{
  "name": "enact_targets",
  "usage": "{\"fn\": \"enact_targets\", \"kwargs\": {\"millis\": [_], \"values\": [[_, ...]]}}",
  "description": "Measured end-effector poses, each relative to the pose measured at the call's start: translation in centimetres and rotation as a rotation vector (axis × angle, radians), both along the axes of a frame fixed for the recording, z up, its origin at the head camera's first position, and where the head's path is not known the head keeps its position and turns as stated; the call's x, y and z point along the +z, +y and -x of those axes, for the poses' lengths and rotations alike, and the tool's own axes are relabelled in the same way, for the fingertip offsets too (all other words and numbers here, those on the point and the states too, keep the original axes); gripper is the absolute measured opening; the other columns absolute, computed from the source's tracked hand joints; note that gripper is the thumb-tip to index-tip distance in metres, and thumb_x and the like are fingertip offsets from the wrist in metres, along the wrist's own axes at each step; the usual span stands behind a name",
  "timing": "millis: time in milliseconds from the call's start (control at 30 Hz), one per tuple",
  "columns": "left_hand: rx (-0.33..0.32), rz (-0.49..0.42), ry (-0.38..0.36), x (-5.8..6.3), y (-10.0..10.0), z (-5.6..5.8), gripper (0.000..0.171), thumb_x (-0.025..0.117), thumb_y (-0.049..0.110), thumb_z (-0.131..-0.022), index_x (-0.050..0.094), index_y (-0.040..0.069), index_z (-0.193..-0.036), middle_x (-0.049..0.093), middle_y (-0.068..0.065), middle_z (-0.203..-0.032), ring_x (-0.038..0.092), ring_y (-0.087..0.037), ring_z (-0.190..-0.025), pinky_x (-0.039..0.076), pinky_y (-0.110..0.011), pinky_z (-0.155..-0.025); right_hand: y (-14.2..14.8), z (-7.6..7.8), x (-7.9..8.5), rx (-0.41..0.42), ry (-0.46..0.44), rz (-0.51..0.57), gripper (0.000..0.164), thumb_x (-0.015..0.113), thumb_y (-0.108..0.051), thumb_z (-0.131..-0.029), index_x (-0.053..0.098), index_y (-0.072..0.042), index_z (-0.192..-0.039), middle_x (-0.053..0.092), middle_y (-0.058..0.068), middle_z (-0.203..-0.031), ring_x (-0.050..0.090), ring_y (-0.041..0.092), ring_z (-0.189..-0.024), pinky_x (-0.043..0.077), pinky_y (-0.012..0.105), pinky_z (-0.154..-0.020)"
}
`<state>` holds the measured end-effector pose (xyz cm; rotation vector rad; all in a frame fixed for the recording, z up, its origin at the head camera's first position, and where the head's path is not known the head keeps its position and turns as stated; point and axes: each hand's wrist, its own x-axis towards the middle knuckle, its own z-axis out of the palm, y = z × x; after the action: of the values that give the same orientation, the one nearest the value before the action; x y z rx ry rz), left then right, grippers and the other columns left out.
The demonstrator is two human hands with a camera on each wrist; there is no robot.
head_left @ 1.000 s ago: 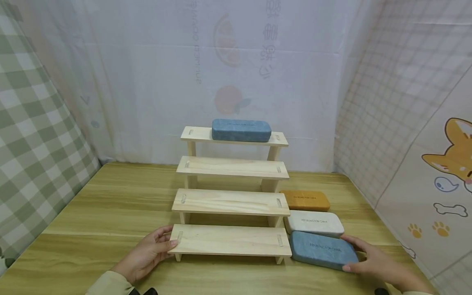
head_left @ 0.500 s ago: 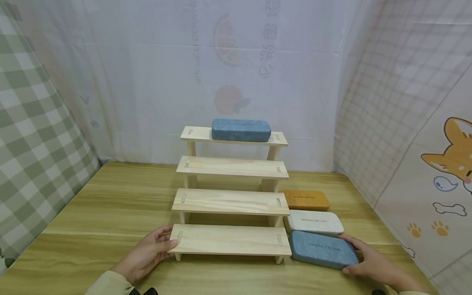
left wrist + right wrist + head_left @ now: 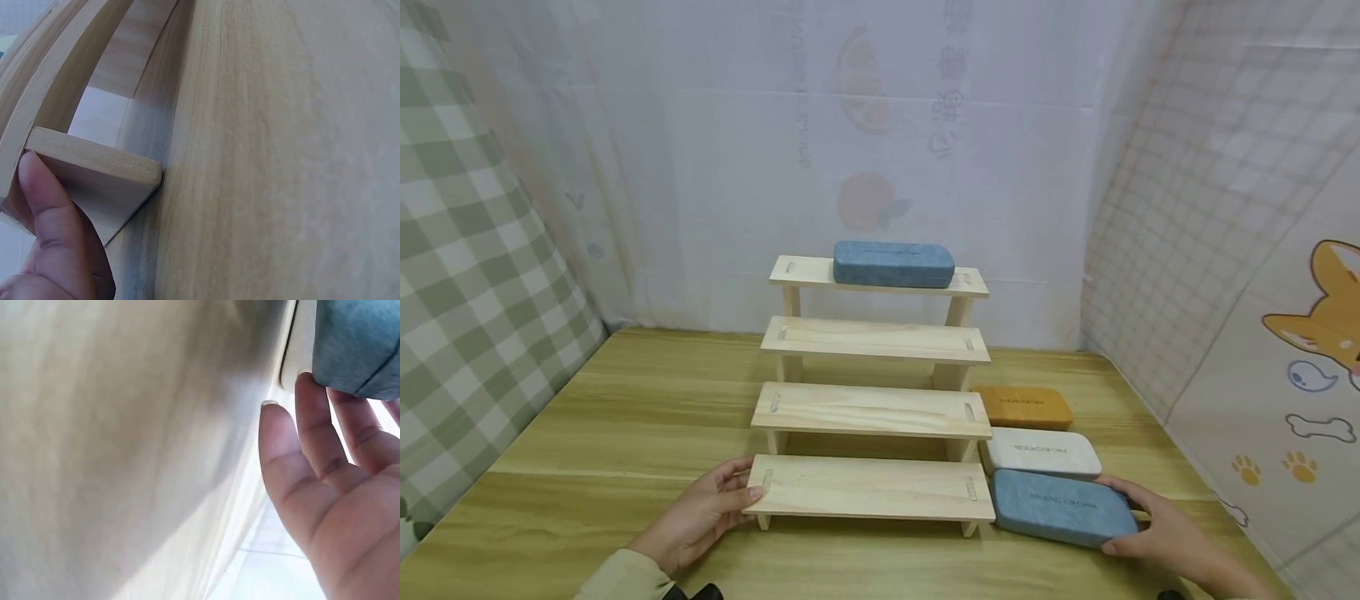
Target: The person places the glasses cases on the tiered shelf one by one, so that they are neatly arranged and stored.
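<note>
A light wooden stepped rack stands mid-table. My left hand holds the left end of its lowest step, thumb on top; in the left wrist view my thumb lies beside the leg. By the rack's lower right lies a blue case with lettering on its lid. My right hand grips its right end, thumb at the near edge and a finger at the far corner. In the right wrist view the fingers reach the blue case's end; the thumb is out of sight.
Another blue case rests on the top step. Behind the gripped case, a white case and a mustard-yellow case lie along the rack's right side. Printed cloth walls enclose the wooden table at the back and sides.
The right end of the gripped blue case and my right hand have shifted slightly to the right. My left hand keeps its hold on the step. The head view has moved a little.
</note>
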<state>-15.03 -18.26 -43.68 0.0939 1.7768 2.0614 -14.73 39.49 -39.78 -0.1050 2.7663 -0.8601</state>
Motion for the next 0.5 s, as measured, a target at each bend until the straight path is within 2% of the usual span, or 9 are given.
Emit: {"fn": "enact_targets", "kwargs": {"millis": [100, 333, 400, 433, 500], "values": [[0.002, -0.004, 0.002, 0.0, 0.0, 0.0, 0.078, 0.058, 0.008, -0.095, 0.003, -0.016, -0.146, 0.051, -0.010, -0.116, 0.058, -0.014, -0.095, 0.050, -0.030, -0.080, 0.3, -0.1, 0.3, -0.010, -0.018, 0.016, 0.087, 0.082, -0.024, -0.075, 0.036, 0.008, -0.143, 0.038, 0.040, -0.137, 0.049, 0.048, -0.115, 0.048, 0.024, -0.072], [0.003, -0.005, 0.003, 0.1, 0.0, 0.0, 0.078, 0.058, 0.008, -0.095, 0.003, -0.016, -0.146, 0.051, -0.010, -0.115, 0.058, -0.014, -0.095, 0.049, -0.029, -0.081, 1.8, -0.4, 1.5, -0.016, -0.090, 0.044, 0.085, 0.074, -0.027, -0.085, 0.027, 0.012, -0.144, 0.030, 0.042, -0.140, 0.046, 0.053, -0.117, 0.049, 0.042, -0.082], [0.004, -0.003, 0.005, 0.1, 0.0, 0.0, 0.078, 0.058, 0.007, -0.095, 0.003, -0.016, -0.146, 0.051, -0.010, -0.116, 0.058, -0.014, -0.095, 0.050, -0.029, -0.081, 2.3, -0.5, 1.8, -0.023, -0.093, 0.045, 0.086, 0.072, -0.028, -0.087, 0.023, 0.010, -0.146, 0.028, 0.042, -0.141, 0.047, 0.052, -0.117, 0.050, 0.038, -0.078], [0.004, -0.003, 0.006, 0.1, 0.0, 0.0, 0.078, 0.058, 0.007, -0.095, 0.003, -0.016, -0.146, 0.051, -0.010, -0.116, 0.058, -0.014, -0.095, 0.050, -0.029, -0.081, 2.6, -0.6, 2.0, -0.028, -0.095, 0.054, 0.084, 0.071, -0.028, -0.088, 0.023, 0.006, -0.149, 0.026, 0.042, -0.142, 0.049, 0.049, -0.116, 0.050, 0.036, -0.078], [0.002, -0.003, 0.006, 0.1, 0.1, 0.0, 0.078, 0.058, 0.007, -0.095, 0.003, -0.016, -0.146, 0.051, -0.011, -0.116, 0.058, -0.014, -0.095, 0.050, -0.029, -0.081, 3.1, -0.7, 2.2, -0.038, -0.084, 0.080, 0.076, 0.069, -0.026, -0.089, 0.027, -0.017, -0.152, 0.026, 0.041, -0.143, 0.054, 0.031, -0.113, 0.050, 0.032, -0.075]]}}
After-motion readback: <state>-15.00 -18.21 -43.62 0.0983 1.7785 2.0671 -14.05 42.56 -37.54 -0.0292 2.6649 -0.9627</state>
